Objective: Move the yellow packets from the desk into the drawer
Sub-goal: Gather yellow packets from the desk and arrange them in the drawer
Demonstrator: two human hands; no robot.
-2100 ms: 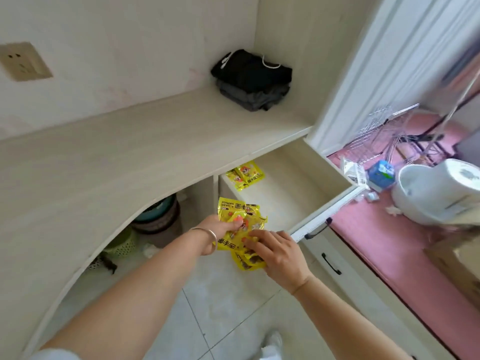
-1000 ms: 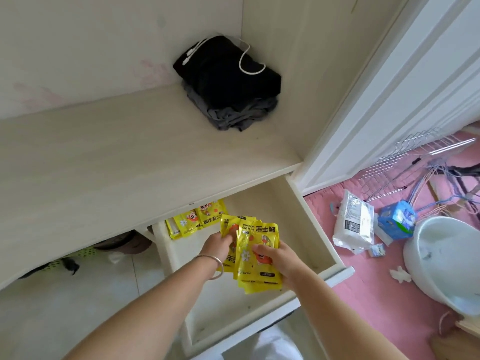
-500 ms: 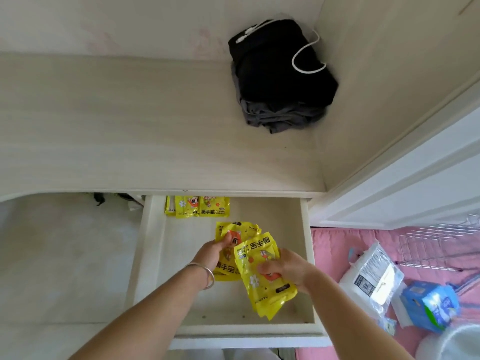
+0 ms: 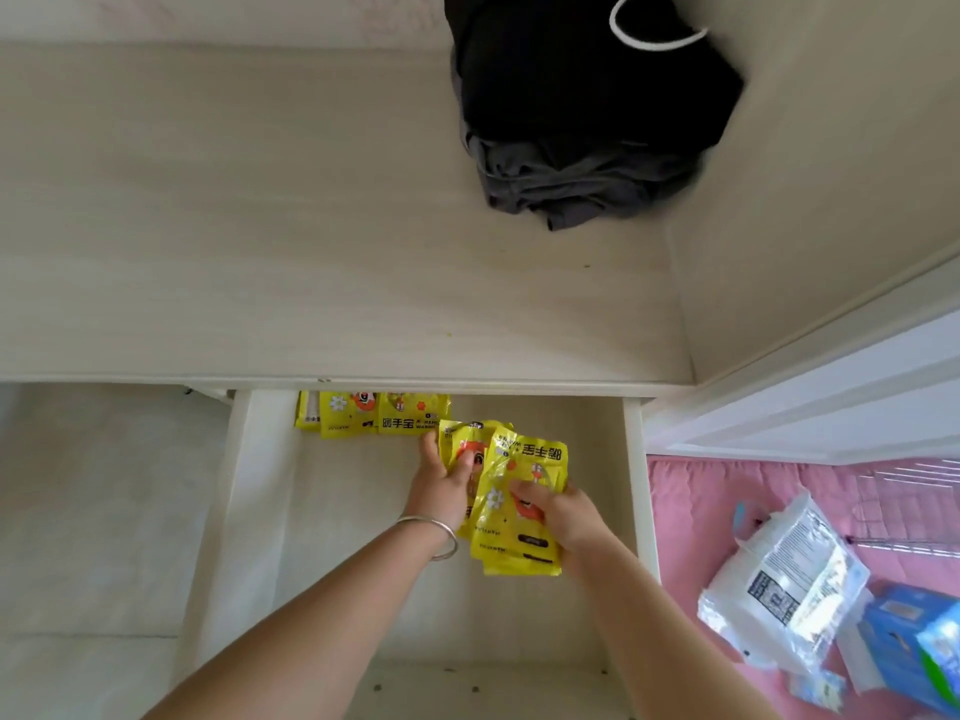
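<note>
Over the open white drawer both my hands hold yellow packets. My left hand, with a silver bangle at the wrist, pinches a few packets with the thumb on top. My right hand grips a small stack of yellow packets from the right side. A few more yellow packets lie flat at the back of the drawer, partly under the desk edge. The pale wooden desk top above the drawer shows no yellow packets.
A folded black and grey garment with a white cord sits at the desk's back right corner. Right of the drawer, on a pink mat, lie a white plastic bag and a blue pack. A white door frame rises at right.
Both hands moved with the yellow packets from beside the drawer to over it and deeper in. The left hand's packets now lie close to those at the back.
</note>
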